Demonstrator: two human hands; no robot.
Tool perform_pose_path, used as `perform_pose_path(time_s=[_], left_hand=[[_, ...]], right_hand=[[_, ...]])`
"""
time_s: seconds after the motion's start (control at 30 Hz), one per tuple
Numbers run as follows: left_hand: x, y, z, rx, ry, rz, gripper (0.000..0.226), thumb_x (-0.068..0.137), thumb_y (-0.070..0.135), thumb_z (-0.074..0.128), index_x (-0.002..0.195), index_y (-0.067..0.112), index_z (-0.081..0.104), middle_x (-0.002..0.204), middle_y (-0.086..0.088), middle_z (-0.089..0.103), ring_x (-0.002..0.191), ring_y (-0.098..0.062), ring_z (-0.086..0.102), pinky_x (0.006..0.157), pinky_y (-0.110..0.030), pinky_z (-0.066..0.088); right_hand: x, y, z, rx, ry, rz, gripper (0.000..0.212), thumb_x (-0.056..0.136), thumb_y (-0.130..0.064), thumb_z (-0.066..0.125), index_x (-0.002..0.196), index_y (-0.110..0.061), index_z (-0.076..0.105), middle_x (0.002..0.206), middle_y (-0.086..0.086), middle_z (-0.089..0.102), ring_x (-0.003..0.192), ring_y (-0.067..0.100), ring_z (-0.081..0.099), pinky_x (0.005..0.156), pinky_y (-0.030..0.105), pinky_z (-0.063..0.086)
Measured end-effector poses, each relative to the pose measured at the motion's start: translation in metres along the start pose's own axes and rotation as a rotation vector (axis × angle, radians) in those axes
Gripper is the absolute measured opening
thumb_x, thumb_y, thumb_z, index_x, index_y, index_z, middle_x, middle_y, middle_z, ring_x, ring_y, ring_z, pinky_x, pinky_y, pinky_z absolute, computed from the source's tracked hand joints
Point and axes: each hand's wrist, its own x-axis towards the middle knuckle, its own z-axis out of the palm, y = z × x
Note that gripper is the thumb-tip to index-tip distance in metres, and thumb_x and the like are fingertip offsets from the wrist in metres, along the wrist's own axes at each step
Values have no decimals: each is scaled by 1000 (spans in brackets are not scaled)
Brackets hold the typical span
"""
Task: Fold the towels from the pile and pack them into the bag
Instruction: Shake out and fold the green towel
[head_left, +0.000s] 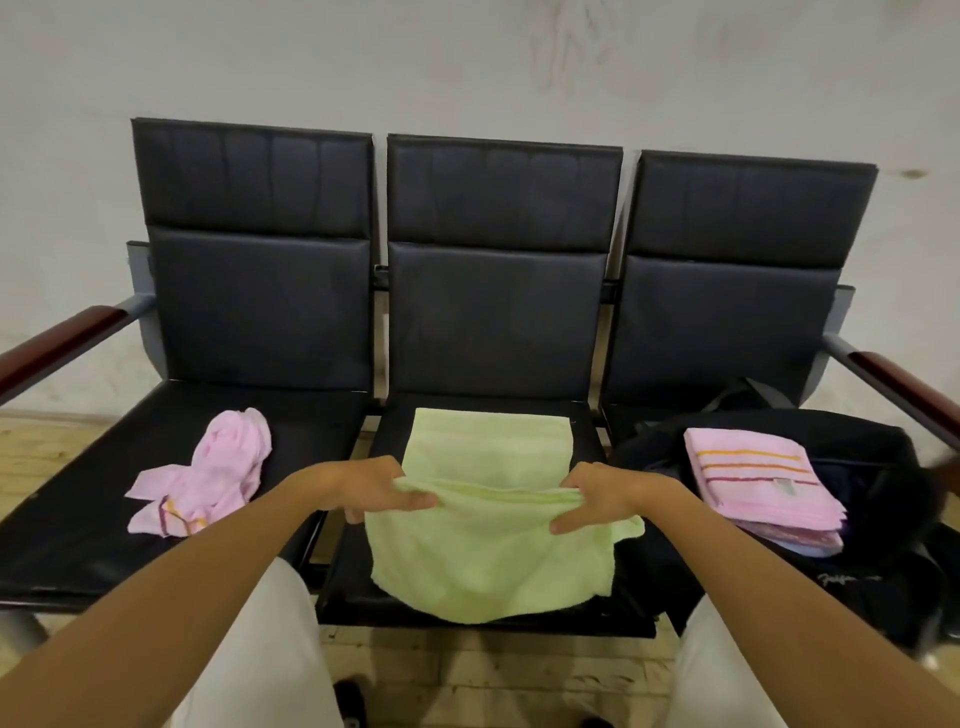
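Crumpled pink towel (208, 475) on left seat. Left hand (382, 486) pinches green towel (488, 525) edge, right hand (597, 501) pinches opposite edge, towel draped over middle seat (587, 431). Folded pink towels (758, 480) stacked on black bag (872, 582), right seat.

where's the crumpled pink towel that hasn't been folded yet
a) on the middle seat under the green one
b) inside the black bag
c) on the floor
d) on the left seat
d: the crumpled pink towel lies alone on the left seat, while both hands hold the green towel on the middle seat and the folded pink towels sit on the black bag at the right.
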Motion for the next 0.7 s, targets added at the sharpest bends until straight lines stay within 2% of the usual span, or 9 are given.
perform_pose_path(time_s=[0.1, 0.17, 0.23, 0.33, 0.43, 0.47, 0.53, 0.6, 0.7], left_hand=[[0, -7, 7, -87, 59, -36, 44, 88, 63, 54, 85, 21, 67, 68, 7, 61, 53, -9, 51, 49, -21, 37], [4, -14, 12, -104, 76, -15, 48, 89, 61, 54, 86, 14, 67, 65, 0, 51, 45, -12, 37, 45, -23, 29], [10, -23, 19, -75, 131, 8, 47, 90, 58, 55, 84, 12, 65, 65, -4, 49, 47, -14, 38, 46, -26, 31], [30, -41, 32, 56, 283, 63, 38, 89, 47, 63, 76, 12, 66, 65, -1, 57, 57, -15, 51, 55, -27, 42], [48, -58, 44, 99, 431, 88, 20, 87, 35, 70, 74, 20, 69, 67, 2, 64, 63, -16, 61, 61, -33, 52], [59, -64, 47, 78, 488, 95, 20, 88, 30, 70, 70, 23, 66, 64, 3, 62, 60, -17, 60, 59, -33, 50], [72, -72, 52, 55, 575, 81, 34, 92, 19, 66, 61, 29, 56, 59, 6, 54, 55, -12, 52, 54, -29, 41], [82, -75, 55, 155, 538, 75, 38, 94, 14, 60, 62, 31, 50, 69, 8, 50, 63, -11, 51, 59, -30, 37], [104, -82, 59, 263, 403, 120, 26, 96, 15, 57, 73, 27, 55, 86, 5, 47, 83, -15, 52, 73, -30, 40]], right_hand=[[-1, 8, 7, 26, 24, -50, 62, 76, -74, 61, 68, -13, 49, 68, 1, 45, 62, 16, 43, 63, 34, 34], [-1, 12, 11, 35, 62, -58, 51, 90, -58, 58, 67, -14, 47, 67, 2, 42, 61, 16, 40, 62, 32, 33], [0, 15, 16, 31, 105, -51, 42, 98, -44, 56, 68, -15, 47, 65, -1, 43, 58, 12, 40, 59, 26, 33], [7, 23, 28, 49, 141, -50, 39, 100, -37, 56, 67, -18, 48, 66, -3, 45, 57, 8, 41, 57, 21, 32], [15, 30, 43, 65, 173, -35, 32, 101, -37, 52, 74, -19, 54, 75, 1, 52, 69, 14, 51, 63, 28, 38], [22, 37, 50, 80, 184, -22, 30, 103, -37, 49, 78, -20, 55, 78, 2, 55, 71, 16, 53, 65, 32, 41], [32, 46, 61, 98, 208, 1, 24, 104, -37, 45, 87, -24, 56, 85, 5, 62, 74, 18, 58, 70, 37, 48], [39, 57, 72, 111, 228, 21, 17, 105, -32, 44, 91, -27, 54, 90, 6, 63, 78, 22, 60, 71, 39, 49], [58, 79, 89, 124, 245, 47, 11, 103, -17, 47, 100, -20, 58, 98, -2, 62, 90, 22, 60, 70, 36, 44]])
